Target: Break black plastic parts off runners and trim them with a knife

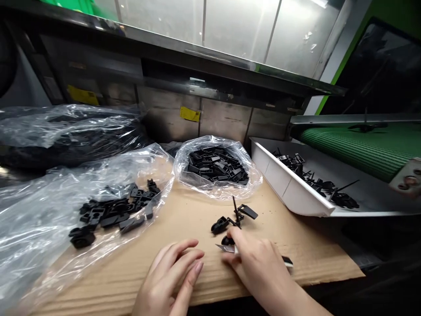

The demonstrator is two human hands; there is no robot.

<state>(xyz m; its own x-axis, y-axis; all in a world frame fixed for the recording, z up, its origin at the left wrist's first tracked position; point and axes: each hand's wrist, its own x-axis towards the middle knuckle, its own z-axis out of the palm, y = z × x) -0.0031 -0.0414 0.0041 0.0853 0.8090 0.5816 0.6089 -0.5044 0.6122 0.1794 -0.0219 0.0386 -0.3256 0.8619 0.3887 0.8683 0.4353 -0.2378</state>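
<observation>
My right hand (259,267) is closed around a small knife (228,248); its blade tip pokes out to the left and its dark handle end shows at the right. The blade lies just below a black moulded plastic sprue (234,219) with several parts still joined, resting on the cardboard sheet (197,219). My left hand (171,278) rests on the cardboard beside it, fingers loosely curled and apart, holding nothing.
A clear bag of black parts (215,166) sits behind the sprue. Loose black parts (112,213) lie on plastic film at left. A white tray (289,186) of sprues and a green conveyor belt (362,147) are at right. A large filled bag (66,131) lies at the back left.
</observation>
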